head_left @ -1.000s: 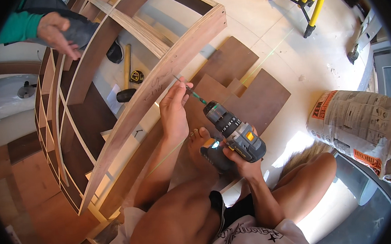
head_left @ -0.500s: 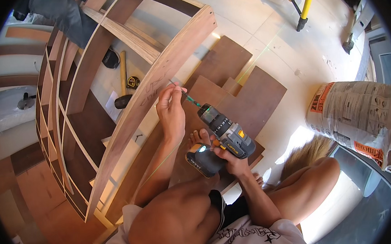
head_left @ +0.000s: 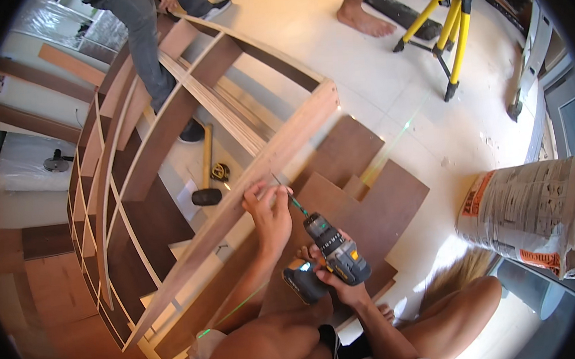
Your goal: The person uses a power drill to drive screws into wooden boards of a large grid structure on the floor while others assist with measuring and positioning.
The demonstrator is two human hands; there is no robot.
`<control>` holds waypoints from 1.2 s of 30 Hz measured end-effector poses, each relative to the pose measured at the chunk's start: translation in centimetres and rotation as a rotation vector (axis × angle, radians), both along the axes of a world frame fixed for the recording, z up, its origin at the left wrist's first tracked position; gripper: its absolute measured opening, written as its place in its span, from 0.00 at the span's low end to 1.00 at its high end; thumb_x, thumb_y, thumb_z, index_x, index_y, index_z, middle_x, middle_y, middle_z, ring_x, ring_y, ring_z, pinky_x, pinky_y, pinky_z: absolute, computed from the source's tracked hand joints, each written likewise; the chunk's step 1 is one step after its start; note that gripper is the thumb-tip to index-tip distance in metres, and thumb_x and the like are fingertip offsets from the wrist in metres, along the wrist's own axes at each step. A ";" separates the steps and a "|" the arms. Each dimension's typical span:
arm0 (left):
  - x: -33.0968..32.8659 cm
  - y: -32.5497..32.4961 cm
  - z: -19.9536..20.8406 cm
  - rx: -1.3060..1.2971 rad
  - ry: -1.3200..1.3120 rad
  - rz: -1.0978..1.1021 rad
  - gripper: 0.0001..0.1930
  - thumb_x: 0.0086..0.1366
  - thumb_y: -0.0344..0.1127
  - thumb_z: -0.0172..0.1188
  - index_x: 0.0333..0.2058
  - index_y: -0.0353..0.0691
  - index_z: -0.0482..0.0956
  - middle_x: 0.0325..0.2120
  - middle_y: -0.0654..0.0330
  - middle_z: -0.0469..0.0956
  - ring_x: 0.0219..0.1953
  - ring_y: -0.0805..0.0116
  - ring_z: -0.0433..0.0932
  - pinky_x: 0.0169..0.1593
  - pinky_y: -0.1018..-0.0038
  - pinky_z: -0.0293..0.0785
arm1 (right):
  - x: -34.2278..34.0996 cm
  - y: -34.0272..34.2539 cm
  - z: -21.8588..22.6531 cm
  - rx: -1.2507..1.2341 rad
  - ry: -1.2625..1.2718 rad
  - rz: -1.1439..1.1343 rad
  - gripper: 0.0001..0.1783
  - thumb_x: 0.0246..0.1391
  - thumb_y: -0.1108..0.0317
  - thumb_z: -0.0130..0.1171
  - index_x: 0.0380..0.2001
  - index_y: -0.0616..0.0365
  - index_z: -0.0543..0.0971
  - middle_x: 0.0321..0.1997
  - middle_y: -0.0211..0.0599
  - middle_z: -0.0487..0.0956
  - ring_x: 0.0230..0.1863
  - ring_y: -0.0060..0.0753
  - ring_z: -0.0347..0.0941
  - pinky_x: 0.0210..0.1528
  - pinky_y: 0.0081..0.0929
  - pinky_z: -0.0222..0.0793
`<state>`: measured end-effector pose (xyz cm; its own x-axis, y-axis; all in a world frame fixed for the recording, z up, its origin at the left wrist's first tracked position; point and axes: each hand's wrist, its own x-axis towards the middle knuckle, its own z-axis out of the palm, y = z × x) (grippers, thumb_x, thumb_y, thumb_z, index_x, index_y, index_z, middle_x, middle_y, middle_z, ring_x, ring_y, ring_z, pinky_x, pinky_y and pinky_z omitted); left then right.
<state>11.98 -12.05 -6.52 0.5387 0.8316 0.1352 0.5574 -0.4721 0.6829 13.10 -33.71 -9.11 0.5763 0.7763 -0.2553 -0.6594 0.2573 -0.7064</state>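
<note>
cordless drill (head_left: 335,246): noted just off the near board of the curved wooden frame (head_left: 310,121), its long bit (head_left: 297,204) aimed at that board's face. contact between tip and board cannot be made out. the drill is gripped by the right hand (head_left: 348,288), fingers closed round the handle; it is tipped sideways, presumably so that the battery (head_left: 305,283) is held clear of the bent legs (head_left: 260,358). the trigger finger cannot be clearly seen.

the left hand (head_left: 270,224) is set against the frame, fingers bent, thumb side by the bit's front end; probably so placed for steadying and aim. whether the bit is actually pinched cannot be told.

within the frame's outline: a mallet (head_left: 207,158) and a tape measure (head_left: 220,172), likely laid there for easy reach. outside, beside the near board: brown panels (head_left: 342,152), laid flat, perhaps set aside. at the frame's far part, a co-worker's leg (head_left: 139,43) is seen. well apart from the frame: a yellow tripod (head_left: 453,44), legs splayed, presumably for stability, and a wrapped tub (head_left: 513,217).
</note>
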 end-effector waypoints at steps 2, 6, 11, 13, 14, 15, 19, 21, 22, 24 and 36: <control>-0.5 -0.1 0.0 -0.018 0.011 -0.002 0.11 0.74 0.40 0.60 0.36 0.44 0.88 0.55 0.45 0.66 0.62 0.47 0.60 0.68 0.52 0.56 | -0.5 0.0 -0.5 0.004 -0.042 0.024 0.53 0.57 0.80 0.69 0.76 0.54 0.48 0.58 0.39 0.80 0.51 0.29 0.79 0.60 0.33 0.74; -0.9 0.1 -0.3 -0.027 0.011 0.008 0.10 0.73 0.40 0.60 0.36 0.44 0.87 0.53 0.46 0.66 0.62 0.48 0.60 0.68 0.53 0.56 | -1.0 0.5 -0.9 -0.019 -0.116 0.014 0.51 0.57 0.80 0.69 0.76 0.54 0.49 0.56 0.38 0.80 0.50 0.27 0.79 0.57 0.31 0.75; -1.6 -0.2 -0.9 -0.058 -0.016 0.046 0.10 0.73 0.40 0.60 0.35 0.44 0.87 0.50 0.50 0.66 0.60 0.51 0.61 0.66 0.54 0.57 | -0.7 -0.3 -1.3 -0.113 -0.225 0.074 0.50 0.58 0.80 0.69 0.75 0.56 0.50 0.54 0.38 0.81 0.50 0.27 0.79 0.57 0.31 0.75; -1.7 -0.1 -0.9 -0.052 -0.024 0.036 0.11 0.73 0.39 0.60 0.34 0.44 0.87 0.49 0.52 0.66 0.59 0.52 0.62 0.65 0.55 0.58 | -0.7 -0.5 -1.3 -0.123 -0.246 0.074 0.49 0.58 0.79 0.70 0.75 0.57 0.53 0.54 0.36 0.80 0.49 0.25 0.79 0.56 0.30 0.75; -1.7 -0.1 -0.8 -0.050 -0.030 0.033 0.11 0.73 0.39 0.60 0.34 0.44 0.87 0.49 0.53 0.67 0.58 0.53 0.63 0.65 0.55 0.58 | -0.9 -0.5 -1.4 -0.121 -0.247 0.065 0.48 0.57 0.79 0.71 0.74 0.57 0.55 0.54 0.35 0.79 0.49 0.24 0.78 0.55 0.29 0.76; -1.6 0.0 -0.9 -0.057 -0.037 0.027 0.11 0.73 0.39 0.60 0.34 0.44 0.87 0.48 0.53 0.67 0.58 0.53 0.63 0.64 0.56 0.59 | -1.1 -0.5 -1.4 -0.119 -0.248 0.055 0.47 0.57 0.79 0.71 0.74 0.58 0.57 0.54 0.33 0.78 0.49 0.23 0.78 0.55 0.28 0.76; -1.6 -0.1 -0.8 -0.091 -0.065 0.022 0.11 0.73 0.39 0.60 0.34 0.43 0.87 0.47 0.53 0.67 0.56 0.53 0.64 0.63 0.59 0.61 | -1.4 -0.4 -1.5 -0.143 -0.243 0.038 0.47 0.56 0.78 0.72 0.74 0.58 0.57 0.58 0.34 0.76 0.51 0.23 0.77 0.56 0.27 0.74; -1.5 0.1 -1.0 -0.092 -0.087 0.009 0.11 0.73 0.39 0.60 0.34 0.42 0.87 0.46 0.54 0.68 0.54 0.55 0.66 0.61 0.61 0.63 | -1.4 -0.4 -1.5 -0.144 -0.206 0.051 0.47 0.56 0.77 0.73 0.74 0.58 0.58 0.60 0.35 0.75 0.55 0.25 0.76 0.59 0.28 0.73; -1.5 0.0 -1.0 -0.087 -0.096 0.001 0.11 0.73 0.38 0.60 0.34 0.42 0.87 0.45 0.54 0.68 0.52 0.56 0.67 0.60 0.62 0.64 | -1.5 -0.6 -1.7 -0.146 -0.200 0.051 0.47 0.56 0.78 0.73 0.74 0.58 0.58 0.61 0.35 0.75 0.57 0.25 0.75 0.60 0.28 0.72; -1.7 -0.1 -0.9 -0.110 -0.120 -0.022 0.11 0.74 0.37 0.59 0.35 0.40 0.86 0.43 0.55 0.69 0.48 0.59 0.70 0.56 0.66 0.67 | -1.7 -0.8 -2.3 -0.148 -0.187 0.055 0.48 0.56 0.78 0.73 0.74 0.58 0.59 0.63 0.35 0.74 0.62 0.27 0.73 0.64 0.29 0.70; -0.8 -1.3 -1.2 -0.445 -0.336 -0.012 0.13 0.77 0.35 0.56 0.36 0.33 0.83 0.41 0.60 0.71 0.45 0.70 0.74 0.52 0.72 0.72 | -1.3 -1.5 -2.3 -0.184 -0.189 0.078 0.50 0.56 0.85 0.68 0.76 0.56 0.55 0.53 0.30 0.78 0.46 0.22 0.78 0.53 0.25 0.75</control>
